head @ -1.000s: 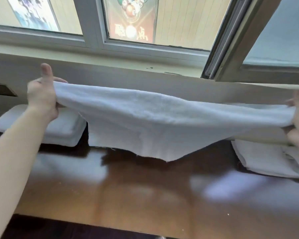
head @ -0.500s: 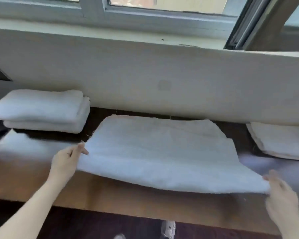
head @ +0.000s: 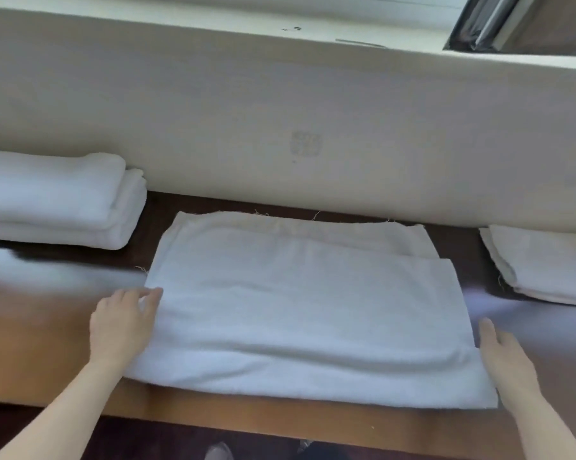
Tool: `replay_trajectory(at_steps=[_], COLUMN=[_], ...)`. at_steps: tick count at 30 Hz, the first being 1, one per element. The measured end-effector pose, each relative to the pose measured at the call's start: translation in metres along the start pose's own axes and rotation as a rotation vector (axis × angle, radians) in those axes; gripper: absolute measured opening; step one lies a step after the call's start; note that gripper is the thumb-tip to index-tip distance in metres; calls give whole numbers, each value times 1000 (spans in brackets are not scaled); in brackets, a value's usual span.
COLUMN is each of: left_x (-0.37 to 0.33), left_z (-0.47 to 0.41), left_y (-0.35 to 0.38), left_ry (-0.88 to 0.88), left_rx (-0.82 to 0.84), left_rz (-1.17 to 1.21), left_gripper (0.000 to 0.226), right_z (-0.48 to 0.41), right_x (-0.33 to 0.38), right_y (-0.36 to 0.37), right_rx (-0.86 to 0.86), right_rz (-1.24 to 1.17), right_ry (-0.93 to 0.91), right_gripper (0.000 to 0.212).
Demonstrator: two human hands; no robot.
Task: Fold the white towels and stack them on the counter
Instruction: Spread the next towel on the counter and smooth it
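Observation:
A white towel (head: 306, 307) lies folded in half on the brown counter (head: 41, 353), its folded edge toward me and its frayed edges by the wall. My left hand (head: 124, 323) rests flat at the towel's left edge, fingers straight and touching the cloth. My right hand (head: 505, 356) lies open beside the towel's right edge, fingers extended along it. A stack of folded white towels (head: 54, 200) sits at the back left. Another pile of white towels (head: 545, 263) sits at the back right, partly cut off by the frame.
A pale wall (head: 313, 111) with a window sill (head: 246, 24) runs right behind the counter. The counter's front edge (head: 280, 416) is close to me, with dark floor and a shoe (head: 218, 452) below it.
The towel was held spread in the air, then lowered onto the counter and folded in half. Both hands have let go of its corners and now lie flat at its side edges.

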State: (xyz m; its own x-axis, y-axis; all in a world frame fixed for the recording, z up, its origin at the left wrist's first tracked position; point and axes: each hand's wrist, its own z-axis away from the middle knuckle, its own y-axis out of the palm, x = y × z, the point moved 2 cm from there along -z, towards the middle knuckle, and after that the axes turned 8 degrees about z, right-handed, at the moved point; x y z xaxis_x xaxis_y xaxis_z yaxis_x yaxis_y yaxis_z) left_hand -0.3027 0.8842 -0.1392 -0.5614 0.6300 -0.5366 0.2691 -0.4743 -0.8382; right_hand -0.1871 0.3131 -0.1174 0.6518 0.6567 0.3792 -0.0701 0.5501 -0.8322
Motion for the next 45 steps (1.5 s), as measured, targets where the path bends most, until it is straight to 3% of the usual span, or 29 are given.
replay_trajectory(at_steps=[1, 4, 6, 10, 18, 20, 23, 25, 29, 33, 38, 42, 45], left_x=[-8, -40, -64, -80, -72, -68, -67, -64, -62, -59, -66, -81, -86], left_z=[-12, -44, -61, -90, -123, -126, -128, -125, -111, -103, -107, -122, -139], left_y=[7, 27, 33, 43, 53, 54, 49, 43, 22, 0, -22, -25, -14], left_ry=[22, -33, -104, -213, -240, -198, -81, -9, -96, -125, -100, -48, -38], left_rx=[27, 145, 156, 161, 110, 111, 118, 99, 69, 97, 31, -95, -154], left_rz=[1, 297, 405, 350, 259, 267, 288, 327, 639, 760, 784, 699, 651], left_gripper=[47, 53, 54, 63, 69, 57, 20, 17, 13, 18, 11, 15, 13], right_z=[-10, -42, -56, -88, -93, -89, -76, -67, -53, -45, -54, -90, -106], right_x=[11, 44, 65, 87, 115, 115, 109, 105, 105, 112, 122, 156, 193], right_y=[0, 4, 7, 18, 29, 26, 15, 8, -2, -14, -21, -21, -17], right_rx=[14, 20, 19, 38, 67, 34, -53, -92, -112, -137, -198, -286, -275], right_rz=[49, 137, 82, 41, -121, -121, -98, -104, -139, -214, -238, -197, -42], right_ry=[-22, -91, -155, -219, -236, -272, -304, -294, -272, -255, -249, -269, -357], right_gripper=[67, 64, 61, 88, 31, 22, 15, 17, 27, 32, 32, 49, 48])
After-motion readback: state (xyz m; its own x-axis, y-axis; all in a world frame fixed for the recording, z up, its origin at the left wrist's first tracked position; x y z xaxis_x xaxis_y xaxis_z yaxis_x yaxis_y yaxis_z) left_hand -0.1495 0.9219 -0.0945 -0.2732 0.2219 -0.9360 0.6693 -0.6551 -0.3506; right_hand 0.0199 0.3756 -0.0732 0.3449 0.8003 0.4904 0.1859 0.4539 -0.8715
